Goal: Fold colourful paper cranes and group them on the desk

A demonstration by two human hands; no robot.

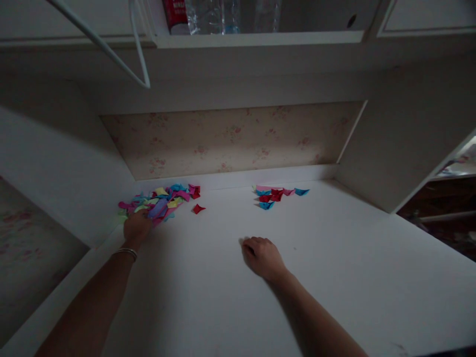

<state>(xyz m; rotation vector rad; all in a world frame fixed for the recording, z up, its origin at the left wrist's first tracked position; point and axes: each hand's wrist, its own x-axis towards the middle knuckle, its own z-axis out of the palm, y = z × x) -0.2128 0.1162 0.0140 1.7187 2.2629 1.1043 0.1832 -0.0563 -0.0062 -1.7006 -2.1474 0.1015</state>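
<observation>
My left hand (137,227) reaches into a heap of colourful folded papers (158,201) by the left wall, with a bracelet on its wrist. Its fingertips are among the papers beside a purple piece (157,208), and whether they grip anything is hidden. My right hand (263,255) rests on the white surface with its fingers curled in and nothing seen in them. Beyond it lies a smaller group of folded paper pieces, among them a red one (276,195) and a blue one (266,205). A single red folded paper (198,209) sits just right of the heap.
The white tabletop (208,277) is bounded by side panels (357,148) and a flowered back wall (223,141). Overhead, a shelf (260,39) holds clear plastic bottles (208,17) and a red package (176,15). A white bent rod (111,54) hangs at upper left.
</observation>
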